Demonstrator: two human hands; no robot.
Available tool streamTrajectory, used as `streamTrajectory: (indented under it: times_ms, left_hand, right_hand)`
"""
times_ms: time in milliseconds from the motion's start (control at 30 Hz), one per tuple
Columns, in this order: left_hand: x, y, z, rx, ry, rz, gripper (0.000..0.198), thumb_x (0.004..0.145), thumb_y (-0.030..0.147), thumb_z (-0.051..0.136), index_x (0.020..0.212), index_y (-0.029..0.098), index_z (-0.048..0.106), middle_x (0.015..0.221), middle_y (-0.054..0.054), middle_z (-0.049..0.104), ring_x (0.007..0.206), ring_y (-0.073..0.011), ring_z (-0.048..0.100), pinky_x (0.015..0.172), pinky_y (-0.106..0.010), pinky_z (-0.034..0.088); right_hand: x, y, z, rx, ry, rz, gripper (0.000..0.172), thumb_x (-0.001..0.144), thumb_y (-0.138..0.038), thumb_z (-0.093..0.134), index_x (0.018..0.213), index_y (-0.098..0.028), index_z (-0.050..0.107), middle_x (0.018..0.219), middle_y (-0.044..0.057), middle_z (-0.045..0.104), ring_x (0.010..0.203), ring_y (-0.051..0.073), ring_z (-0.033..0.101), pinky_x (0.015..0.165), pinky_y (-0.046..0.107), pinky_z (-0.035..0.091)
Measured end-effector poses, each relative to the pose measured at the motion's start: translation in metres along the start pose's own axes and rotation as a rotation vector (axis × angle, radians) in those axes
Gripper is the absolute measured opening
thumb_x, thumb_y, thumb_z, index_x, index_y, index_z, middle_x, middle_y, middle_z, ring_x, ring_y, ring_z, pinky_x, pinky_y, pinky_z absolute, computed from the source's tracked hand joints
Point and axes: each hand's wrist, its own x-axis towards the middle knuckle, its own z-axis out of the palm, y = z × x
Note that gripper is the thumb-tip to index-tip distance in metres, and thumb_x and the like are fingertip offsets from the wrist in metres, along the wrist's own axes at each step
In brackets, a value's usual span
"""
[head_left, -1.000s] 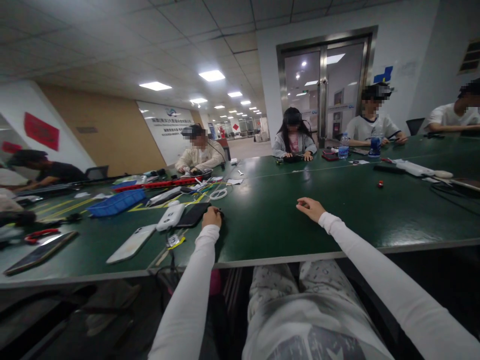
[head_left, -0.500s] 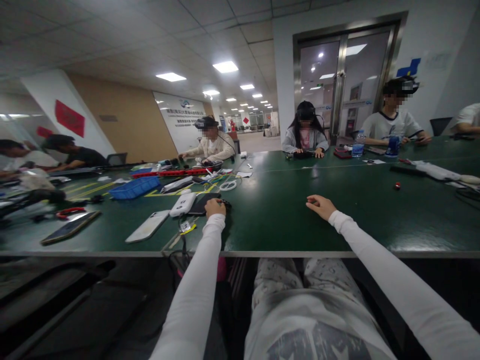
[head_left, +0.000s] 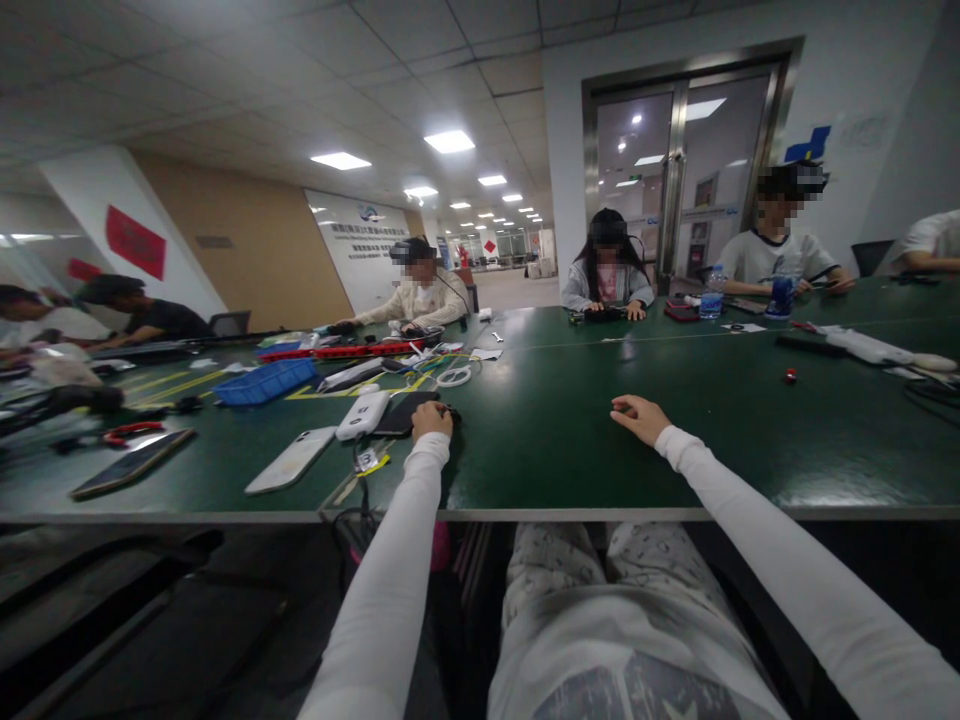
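Note:
My left hand (head_left: pixel 431 420) rests on the green table (head_left: pixel 540 440), its fingers curled over a small dark thing that I cannot make out. Just left of that hand lies a flat black item (head_left: pixel 396 416), partly hidden by it. A white device (head_left: pixel 363 414) lies beside the black item. Farther left is a white phone (head_left: pixel 291 460), and a dark phone (head_left: pixel 133 464) lies beyond it. My right hand (head_left: pixel 640 416) is low over the table to the right, its fingers loosely bent and apart from the thumb, with nothing visible in it.
A blue basket (head_left: pixel 266 382), a coiled white cable (head_left: pixel 454 376) and red-handled pliers (head_left: pixel 133 432) lie to the left. A small red object (head_left: pixel 790 376) and a white elongated device (head_left: pixel 862 345) lie to the right. Several people sit around, some with headsets; bottles (head_left: pixel 712 295) stand opposite.
The view has shifted slightly. Both my hands stay in nearly the same place and pose. The person at the far left-centre has stretched an arm farther out over the table.

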Motion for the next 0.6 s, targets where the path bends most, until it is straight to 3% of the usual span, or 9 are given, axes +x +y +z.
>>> streamTrajectory:
  times_ms: [600]
  left_hand:
    - [0.0006,-0.0018,0.0009,0.024,-0.047,0.063,0.02,0.07,0.03,0.047,0.088,0.02,0.051,0.092,-0.007,0.053,0.089,-0.0179,0.049,0.076,-0.03,0.038]
  right_hand:
    - [0.0023,0.003,0.0029,-0.013,0.022,-0.025,0.031,0.07,-0.035,0.053,0.095,-0.017,0.054,0.09,0.005,0.057,0.069,0.011,0.055,0.069,0.027,0.046]
